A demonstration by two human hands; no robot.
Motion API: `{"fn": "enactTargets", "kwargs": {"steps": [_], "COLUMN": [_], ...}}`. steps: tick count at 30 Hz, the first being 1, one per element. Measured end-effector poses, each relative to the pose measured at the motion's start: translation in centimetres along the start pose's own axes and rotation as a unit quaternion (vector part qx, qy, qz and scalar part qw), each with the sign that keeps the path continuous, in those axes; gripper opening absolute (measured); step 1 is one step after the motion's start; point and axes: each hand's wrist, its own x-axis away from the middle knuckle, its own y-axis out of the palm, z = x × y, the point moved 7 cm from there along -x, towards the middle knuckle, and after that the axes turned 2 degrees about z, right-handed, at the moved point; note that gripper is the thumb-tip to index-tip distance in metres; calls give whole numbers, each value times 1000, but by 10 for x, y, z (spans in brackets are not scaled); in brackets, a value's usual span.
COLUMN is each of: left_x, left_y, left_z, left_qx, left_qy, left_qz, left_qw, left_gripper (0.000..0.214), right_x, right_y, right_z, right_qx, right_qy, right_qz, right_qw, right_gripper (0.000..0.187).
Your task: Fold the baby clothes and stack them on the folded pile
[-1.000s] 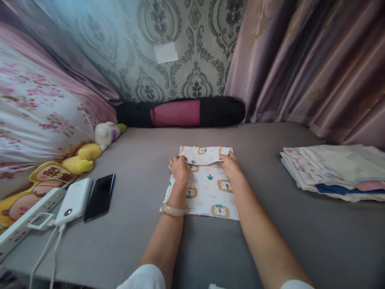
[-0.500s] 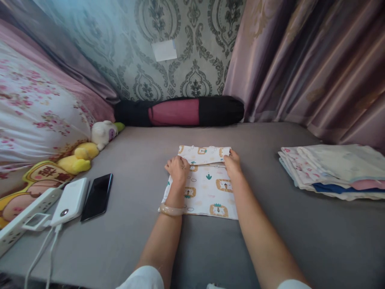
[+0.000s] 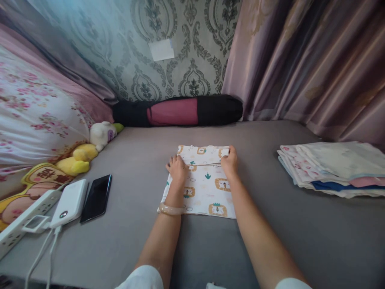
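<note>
A white cloth printed with small lions (image 3: 207, 188) lies on the grey bed surface (image 3: 264, 228), its far edge turned back toward me as a narrow flap. My left hand (image 3: 177, 168) pinches the flap's left end, fingers curled over the fabric. My right hand (image 3: 229, 161) grips the flap's right end in the same way. A pale bangle (image 3: 170, 209) sits on my left wrist.
A stack of folded cloths (image 3: 333, 168) rests at the right. A black phone (image 3: 96, 197), a white power bank (image 3: 69, 204) with cables and a power strip (image 3: 21, 226) lie at the left, beside plush toys (image 3: 90, 146). A black and pink bolster (image 3: 177, 111) lines the wall.
Both hands have slid a little farther from me and apart along the flap, to its two ends. The flap looks flatter and its fold sits slightly higher.
</note>
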Motion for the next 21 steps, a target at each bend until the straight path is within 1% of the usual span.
{"fn": "enactTargets", "kwargs": {"steps": [2, 3, 5, 7, 9, 10, 12, 16, 21], "left_x": [-2, -3, -5, -5, -7, -9, -13, -19, -20], "left_y": [-2, -2, 2, 10, 18, 21, 27, 36, 41], "left_z": [11, 21, 43, 62, 72, 72, 67, 52, 49], "left_qx": [0, 3, 12, 20, 21, 20, 17, 18, 4], "left_qy": [22, 47, 117, 184, 221, 229, 232, 229, 236], "left_qz": [2, -2, -24, -51, -68, -71, -70, -67, -72], "left_qw": [1000, 999, 993, 981, 973, 971, 970, 971, 969], "left_gripper": [39, 40, 42, 43, 44, 44, 44, 47, 50], "right_x": [10, 17, 31, 44, 51, 53, 53, 50, 49], "right_y": [-1, 4, 19, 38, 52, 56, 60, 63, 66], "right_z": [-20, -31, -48, -58, -62, -64, -66, -60, -54], "right_qx": [84, 124, 191, 239, 271, 280, 286, 283, 292], "right_qy": [-81, -123, -188, -219, -229, -233, -246, -249, -241], "right_qz": [-6, -24, -83, -153, -206, -220, -228, -228, -232], "right_qw": [993, 984, 960, 933, 912, 905, 898, 898, 896], "right_gripper": [61, 58, 52, 50, 51, 52, 52, 54, 55]}}
